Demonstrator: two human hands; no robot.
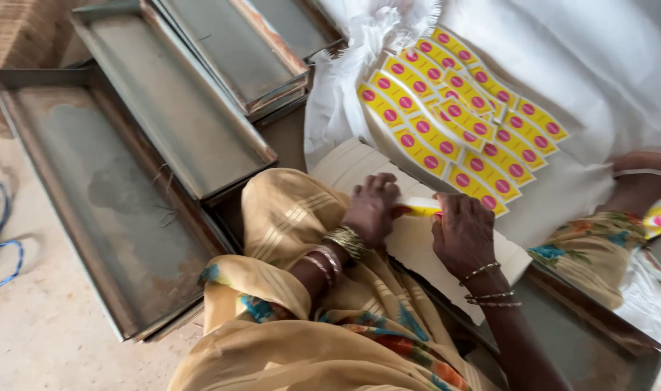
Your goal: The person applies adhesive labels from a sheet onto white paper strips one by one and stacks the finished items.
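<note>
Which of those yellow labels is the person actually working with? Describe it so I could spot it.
Start at the white cloth, where yellow labels with pink dots lie in overlapping rows. Below them, the left hand and right hand meet over a pale board. The label in hand is pinched between them, mostly hidden by fingers, apart from the rows.

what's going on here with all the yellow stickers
A person seated on the floor holds one yellow label between the left hand and right hand, above a pale board. More yellow labels with pink dots lie spread in rows on a white cloth. Empty metal trays are stacked to the left.
</note>
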